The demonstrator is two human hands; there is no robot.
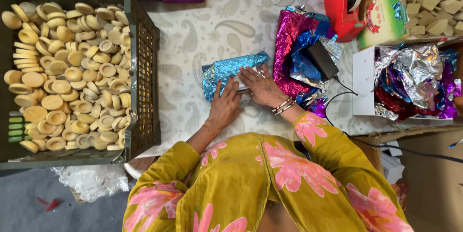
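Note:
A small flat package half-wrapped in shiny blue foil (226, 70) lies on the pale paisley cloth (202, 34) in front of me. My left hand (225, 105) presses flat on its near edge, fingers together. My right hand (260, 85), with a ring and bead bracelets, rests on the package's right end, fingers spread over the foil fold. Both hands touch the package; neither lifts it.
A dark plastic crate (140, 68) of several round wooden pieces stands at left. Magenta and blue foil sheets (294, 48) with a black adapter (322, 60) lie at right. A red tape dispenser (343, 7), a box of crumpled foil (415, 82) and wooden blocks (429, 0) are farther right.

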